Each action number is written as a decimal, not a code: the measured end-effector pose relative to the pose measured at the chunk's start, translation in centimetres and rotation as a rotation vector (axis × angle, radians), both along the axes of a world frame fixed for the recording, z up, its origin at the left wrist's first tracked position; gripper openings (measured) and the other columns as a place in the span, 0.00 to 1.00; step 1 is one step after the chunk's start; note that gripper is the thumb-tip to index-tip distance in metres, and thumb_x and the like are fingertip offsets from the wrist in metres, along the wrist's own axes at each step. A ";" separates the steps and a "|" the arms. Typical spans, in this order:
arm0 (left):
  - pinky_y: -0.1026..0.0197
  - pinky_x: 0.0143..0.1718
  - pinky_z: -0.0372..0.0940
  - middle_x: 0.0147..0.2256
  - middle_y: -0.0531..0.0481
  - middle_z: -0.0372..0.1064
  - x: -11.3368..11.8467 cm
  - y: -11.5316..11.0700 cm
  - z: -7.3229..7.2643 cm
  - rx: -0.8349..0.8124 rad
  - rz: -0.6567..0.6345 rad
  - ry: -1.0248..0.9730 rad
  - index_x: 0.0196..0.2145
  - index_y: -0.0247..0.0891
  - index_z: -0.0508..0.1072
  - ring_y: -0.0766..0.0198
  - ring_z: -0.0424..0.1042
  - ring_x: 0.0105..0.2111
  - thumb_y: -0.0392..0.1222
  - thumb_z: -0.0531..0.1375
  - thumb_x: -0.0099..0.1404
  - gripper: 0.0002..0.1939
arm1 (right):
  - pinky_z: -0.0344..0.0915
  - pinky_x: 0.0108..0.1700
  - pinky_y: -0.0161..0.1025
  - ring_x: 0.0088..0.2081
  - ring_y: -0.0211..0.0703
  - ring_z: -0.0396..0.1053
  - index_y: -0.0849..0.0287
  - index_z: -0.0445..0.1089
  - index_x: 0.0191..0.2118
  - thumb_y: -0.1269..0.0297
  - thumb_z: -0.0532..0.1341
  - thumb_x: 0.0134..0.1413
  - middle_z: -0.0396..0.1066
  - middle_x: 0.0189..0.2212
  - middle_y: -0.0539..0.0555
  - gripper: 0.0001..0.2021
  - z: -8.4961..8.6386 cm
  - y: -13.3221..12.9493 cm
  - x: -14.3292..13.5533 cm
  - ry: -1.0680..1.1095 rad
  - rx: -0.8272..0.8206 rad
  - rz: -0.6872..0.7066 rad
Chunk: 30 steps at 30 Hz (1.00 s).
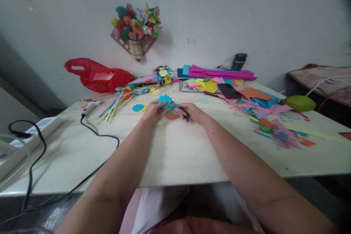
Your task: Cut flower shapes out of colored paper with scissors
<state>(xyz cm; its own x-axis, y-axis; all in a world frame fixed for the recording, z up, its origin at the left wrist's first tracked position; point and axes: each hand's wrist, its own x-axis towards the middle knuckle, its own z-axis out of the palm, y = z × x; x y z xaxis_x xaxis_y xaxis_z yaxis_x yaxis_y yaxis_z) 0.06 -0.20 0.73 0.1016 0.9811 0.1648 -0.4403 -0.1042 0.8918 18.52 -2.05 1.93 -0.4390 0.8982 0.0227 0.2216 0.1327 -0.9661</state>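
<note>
Between the fingers of my left hand (pixel 154 112) is a blue paper flower (pixel 163 100), held up over the middle of the table. My right hand (pixel 192 112) is closed around the black handles of a pair of scissors (pixel 185 112). Their blades point up and left, close beside the flower; whether they touch it I cannot tell. Under and between my hands lie several round paper discs, an orange one (pixel 172 115) showing most. Another blue flower (pixel 137 107) rests on the table left of my left hand, with a yellow piece at its edge.
A glue gun (pixel 89 107) with a black cable, a power strip (pixel 30 135) and a red plastic bag (pixel 101 76) are at left. Paper strips (pixel 113 106) lie nearby. Coloured paper sheets (pixel 219 73), a phone (pixel 229 90), scraps (pixel 282 131) and a green-yellow fruit (pixel 299 103) occupy the right.
</note>
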 end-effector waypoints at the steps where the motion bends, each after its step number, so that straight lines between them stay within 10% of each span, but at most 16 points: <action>1: 0.61 0.39 0.68 0.34 0.45 0.73 0.0 0.0 0.0 -0.004 0.003 0.001 0.30 0.30 0.74 0.62 0.73 0.34 0.32 0.63 0.47 0.09 | 0.47 0.11 0.25 0.13 0.28 0.58 0.62 0.66 0.30 0.51 0.61 0.47 0.62 0.15 0.45 0.16 0.0 0.0 0.0 0.001 0.004 0.002; 30: 0.61 0.37 0.70 0.34 0.44 0.73 -0.3 -0.1 0.1 -0.017 -0.007 -0.021 0.31 0.30 0.73 0.61 0.74 0.33 0.32 0.63 0.49 0.09 | 0.48 0.10 0.25 0.13 0.28 0.60 0.63 0.67 0.31 0.53 0.61 0.48 0.64 0.15 0.47 0.16 -0.3 0.3 0.4 0.008 -0.005 0.068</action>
